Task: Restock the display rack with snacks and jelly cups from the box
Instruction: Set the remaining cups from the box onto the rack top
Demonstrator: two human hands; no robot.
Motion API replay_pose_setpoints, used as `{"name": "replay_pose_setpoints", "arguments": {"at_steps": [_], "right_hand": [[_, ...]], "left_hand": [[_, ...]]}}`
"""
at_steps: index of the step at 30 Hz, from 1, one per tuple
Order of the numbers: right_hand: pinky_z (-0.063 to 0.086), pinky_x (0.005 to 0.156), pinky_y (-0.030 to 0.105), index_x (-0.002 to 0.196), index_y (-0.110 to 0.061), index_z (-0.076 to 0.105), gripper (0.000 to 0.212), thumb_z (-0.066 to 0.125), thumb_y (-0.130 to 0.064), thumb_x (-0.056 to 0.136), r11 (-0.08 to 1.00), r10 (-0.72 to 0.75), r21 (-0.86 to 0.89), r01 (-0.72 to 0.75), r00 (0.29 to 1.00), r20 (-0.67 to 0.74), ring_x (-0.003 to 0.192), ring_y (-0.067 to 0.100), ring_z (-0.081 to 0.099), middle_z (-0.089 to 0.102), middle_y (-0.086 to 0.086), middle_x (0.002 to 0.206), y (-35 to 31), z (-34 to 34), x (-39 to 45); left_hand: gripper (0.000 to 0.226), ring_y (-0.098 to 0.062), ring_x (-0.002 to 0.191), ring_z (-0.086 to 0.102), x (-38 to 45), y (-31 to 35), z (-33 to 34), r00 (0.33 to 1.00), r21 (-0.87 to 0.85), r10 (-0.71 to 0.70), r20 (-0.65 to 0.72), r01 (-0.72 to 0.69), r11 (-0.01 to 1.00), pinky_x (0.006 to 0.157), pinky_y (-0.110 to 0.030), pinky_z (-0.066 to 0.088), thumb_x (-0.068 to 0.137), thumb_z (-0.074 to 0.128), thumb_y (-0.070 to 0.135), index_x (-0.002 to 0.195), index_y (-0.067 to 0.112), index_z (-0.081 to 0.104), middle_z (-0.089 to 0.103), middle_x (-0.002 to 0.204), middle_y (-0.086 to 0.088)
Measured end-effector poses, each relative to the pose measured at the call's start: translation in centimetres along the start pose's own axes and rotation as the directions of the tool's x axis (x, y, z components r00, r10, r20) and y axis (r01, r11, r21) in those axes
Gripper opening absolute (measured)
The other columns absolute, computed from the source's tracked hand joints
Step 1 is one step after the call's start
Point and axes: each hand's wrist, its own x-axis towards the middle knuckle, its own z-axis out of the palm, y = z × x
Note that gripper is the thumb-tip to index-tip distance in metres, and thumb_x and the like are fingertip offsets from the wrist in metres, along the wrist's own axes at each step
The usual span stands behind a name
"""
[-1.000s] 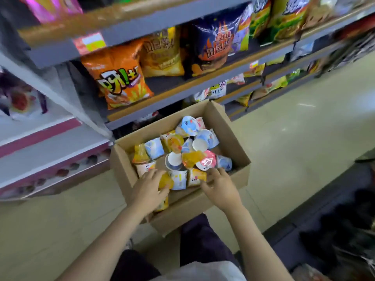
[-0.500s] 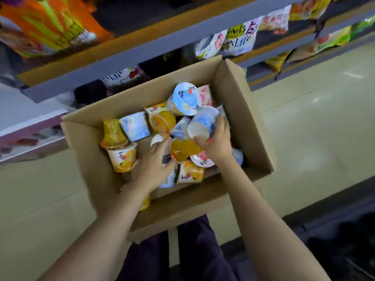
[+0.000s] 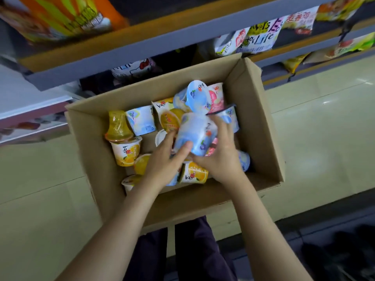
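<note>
A cardboard box [image 3: 255, 118] sat on the pale floor [image 3: 324, 138] in front of the rack [image 3: 121, 47], open at the top, with jelly cups heaped inside. About fifteen cups showed in all, though the pile hid some, so the count is rough.

At the left of the box stood one clear yellow cup [image 3: 118, 125] upside down on an orange-print cup [image 3: 126, 152]. Just beside them lay a blue-print cup [image 3: 142, 120] on its side. Two more yellow cups [image 3: 142, 164] lay near the front wall, partly under the left forearm.

The left hand [image 3: 162, 162] reached in from below, fingers curled, its thumb pressed on the lower side of a blue cup [image 3: 195, 134] lifted above the heap. The right hand [image 3: 220, 157] gripped the same cup from the other side, fingers wrapped over its far edge. The cup lay tilted, its wide end towards the person.

Behind it lay a blue lidded cup [image 3: 197, 97] on edge, a pink cup [image 3: 217, 96] and, nearer the front, an orange-print one [image 3: 194, 175] on its side. One more blue cup [image 3: 244, 160] peeked out past the right wrist.

On the rack, one orange bag [image 3: 67, 15] sat upper left, and about four white and yellow snack packs [image 3: 257, 37] lay on the lower shelves to the right.
</note>
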Motion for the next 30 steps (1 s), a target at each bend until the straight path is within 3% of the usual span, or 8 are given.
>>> {"name": "replay_pose_setpoints", "arguments": {"at_steps": [3, 6, 8, 14, 17, 23, 28, 30], "right_hand": [[0.038, 0.088, 0.003, 0.144, -0.017, 0.038, 0.092, 0.085, -0.008, 0.065, 1.0, 0.006, 0.025, -0.01, 0.987, 0.162, 0.116, -0.003, 0.038, 0.039, -0.001, 0.131, -1.3, 2.5, 0.3], [0.043, 0.088, 0.006, 0.146, -0.024, 0.035, 0.096, 0.088, -0.011, 0.067, 0.997, -0.027, 0.076, 0.003, 0.945, 0.327, 0.122, -0.001, 0.041, 0.038, -0.004, 0.139, -1.6, 3.8, 1.5], [0.044, 0.096, 0.014, 0.146, -0.029, 0.036, 0.098, 0.092, -0.019, 0.066, 0.995, -0.016, 0.097, -0.03, 0.899, 0.437, 0.128, 0.0, 0.041, 0.04, -0.008, 0.143, -1.0, 4.0, 2.7], [0.046, 0.081, 0.012, 0.133, -0.015, 0.054, 0.055, 0.078, -0.027, 0.084, 0.936, 0.348, 0.023, -0.35, 0.935, 0.06, 0.113, 0.013, 0.057, 0.058, 0.0, 0.129, 1.9, 5.0, 6.1], [0.049, 0.083, 0.025, 0.125, -0.009, 0.057, 0.051, 0.079, -0.027, 0.083, 0.924, 0.383, -0.007, -0.383, 0.923, 0.026, 0.101, 0.012, 0.057, 0.06, 0.0, 0.115, 2.3, 7.0, 7.2], [0.038, 0.055, 0.011, 0.109, -0.013, 0.044, 0.055, 0.084, -0.032, 0.077, 0.905, 0.425, -0.031, -0.425, 0.905, 0.005, 0.076, 0.008, 0.05, 0.052, -0.005, 0.09, 2.3, 9.3, 7.5], [0.04, 0.064, 0.01, 0.098, -0.014, 0.051, 0.042, 0.083, -0.031, 0.076, 0.906, 0.422, 0.045, -0.42, 0.906, -0.039, 0.083, 0.013, 0.054, 0.054, -0.007, 0.091, 0.3, 8.6, 6.1], [0.054, 0.078, 0.031, 0.092, -0.018, 0.052, 0.041, 0.082, -0.037, 0.073, 0.884, 0.446, 0.16, -0.439, 0.895, -0.005, 0.088, 0.019, 0.062, 0.058, -0.003, 0.091, -1.5, 7.6, 4.5]], "left_hand": [[0.085, 0.009, 0.103, 0.057, 0.6, -0.4, -0.9, 0.996, -0.146, -0.041, -0.074, 0.03, 0.989, 0.079, -0.011, 0.047, 0.073, 0.079, 0.055, 0.142, 0.029, 0.037, 0.057, 0.12, 0.019], [0.103, -0.01, 0.115, 0.058, 1.6, -2.2, -2.5, 0.982, -0.238, -0.155, -0.105, 0.127, 0.963, 0.086, -0.021, 0.052, 0.064, 0.086, 0.051, 0.148, 0.029, 0.03, 0.053, 0.135, 0.006], [0.097, -0.006, 0.108, 0.058, 2.0, -3.4, -3.3, 0.969, -0.306, -0.212, -0.126, 0.166, 0.938, 0.075, -0.008, 0.048, 0.072, 0.087, 0.033, 0.149, 0.028, 0.029, 0.051, 0.137, 0.005], [0.085, 0.006, 0.099, 0.059, 1.6, -6.8, -4.0, 0.932, -0.408, -0.272, -0.24, 0.158, 0.899, 0.072, -0.007, 0.051, 0.077, 0.083, 0.018, 0.147, 0.02, 0.035, 0.056, 0.129, 0.006], [0.085, 0.004, 0.097, 0.059, 1.6, -7.7, -4.2, 0.926, -0.425, -0.284, -0.247, 0.16, 0.891, 0.065, -0.004, 0.048, 0.078, 0.082, 0.018, 0.148, 0.019, 0.034, 0.056, 0.129, 0.004], [0.088, -0.01, 0.114, 0.06, 1.2, -8.8, -4.7, 0.922, -0.433, -0.288, -0.259, 0.155, 0.888, 0.069, -0.007, 0.052, 0.076, 0.084, 0.03, 0.148, 0.025, 0.033, 0.055, 0.134, 0.005], [0.079, -0.006, 0.106, 0.066, -0.5, -8.6, -5.8, 0.915, -0.482, -0.293, -0.276, 0.131, 0.866, 0.09, -0.039, 0.058, 0.07, 0.084, 0.047, 0.137, 0.038, 0.043, 0.064, 0.122, 0.014], [0.073, -0.008, 0.104, 0.068, -1.7, -7.6, -6.9, 0.909, -0.5, -0.301, -0.287, 0.126, 0.857, 0.09, -0.046, 0.057, 0.061, 0.083, 0.063, 0.124, 0.052, 0.047, 0.067, 0.117, 0.018]]}}
